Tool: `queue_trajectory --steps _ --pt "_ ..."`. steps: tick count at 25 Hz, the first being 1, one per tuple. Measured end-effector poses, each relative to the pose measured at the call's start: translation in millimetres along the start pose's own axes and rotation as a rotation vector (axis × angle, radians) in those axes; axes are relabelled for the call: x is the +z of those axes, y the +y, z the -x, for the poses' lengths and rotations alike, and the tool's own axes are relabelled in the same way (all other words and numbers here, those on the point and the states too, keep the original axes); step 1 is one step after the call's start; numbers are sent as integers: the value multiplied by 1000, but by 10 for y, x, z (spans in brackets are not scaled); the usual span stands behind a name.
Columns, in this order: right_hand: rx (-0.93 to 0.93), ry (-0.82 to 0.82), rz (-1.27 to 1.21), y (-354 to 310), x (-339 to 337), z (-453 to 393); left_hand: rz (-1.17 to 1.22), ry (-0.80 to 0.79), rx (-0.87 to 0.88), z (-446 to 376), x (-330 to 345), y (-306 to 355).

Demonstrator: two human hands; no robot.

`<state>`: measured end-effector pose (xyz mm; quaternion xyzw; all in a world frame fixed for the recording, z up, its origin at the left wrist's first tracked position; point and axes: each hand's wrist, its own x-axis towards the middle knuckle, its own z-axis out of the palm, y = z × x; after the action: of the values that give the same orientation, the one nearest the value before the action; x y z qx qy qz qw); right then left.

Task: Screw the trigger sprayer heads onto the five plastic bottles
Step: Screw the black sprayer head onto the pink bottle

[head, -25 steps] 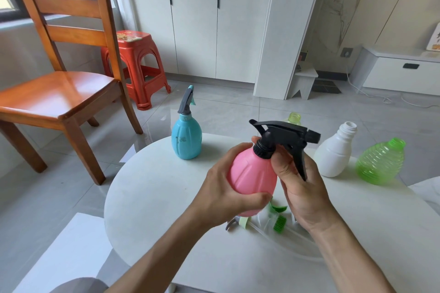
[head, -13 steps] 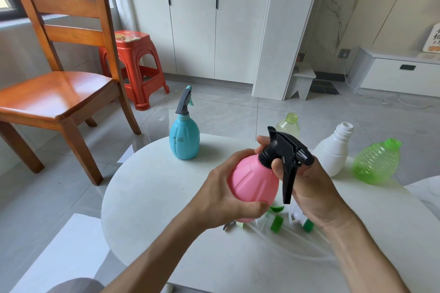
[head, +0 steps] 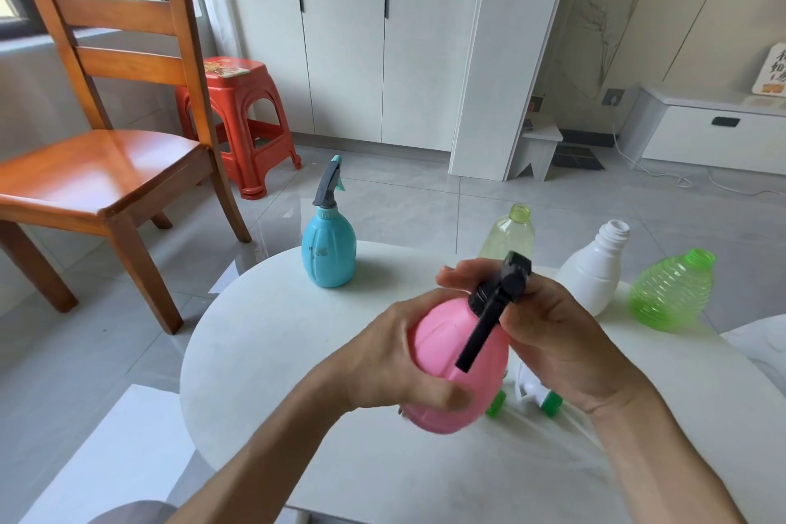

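My left hand (head: 395,357) grips the belly of a pink bottle (head: 451,362), held tilted above the round white table (head: 263,353). On its neck sits a black trigger sprayer head (head: 493,302), its lever pointing down toward me; my right hand (head: 557,332) is closed around it. A blue bottle (head: 328,251) with a grey sprayer stands at the table's back edge. Behind my hands stand a pale yellow-green bottle (head: 510,236), a white bottle (head: 595,272) and a ribbed green bottle (head: 670,294), all with bare necks. Loose sprayer heads (head: 538,394) with green collars lie under my right hand.
A wooden chair (head: 106,166) stands on the floor at left, with a red plastic stool (head: 236,115) behind it. White cabinets (head: 353,34) line the back wall. A white seat edge (head: 761,345) shows at the right.
The black sprayer head has turned on the pink bottle: its nozzle pointed right a second ago, and now its lever hangs toward me. My right hand turned with it.
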<state>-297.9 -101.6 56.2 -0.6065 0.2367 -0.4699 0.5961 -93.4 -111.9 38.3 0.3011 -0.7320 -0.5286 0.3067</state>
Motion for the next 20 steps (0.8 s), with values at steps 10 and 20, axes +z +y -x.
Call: queue_trajectory --steps 10,20 --pt "-56 505 -19 212 128 -21 -129 361 -61 -37 359 -180" --pt "-121 247 4 47 30 -2 -149 292 -24 0 186 -60"
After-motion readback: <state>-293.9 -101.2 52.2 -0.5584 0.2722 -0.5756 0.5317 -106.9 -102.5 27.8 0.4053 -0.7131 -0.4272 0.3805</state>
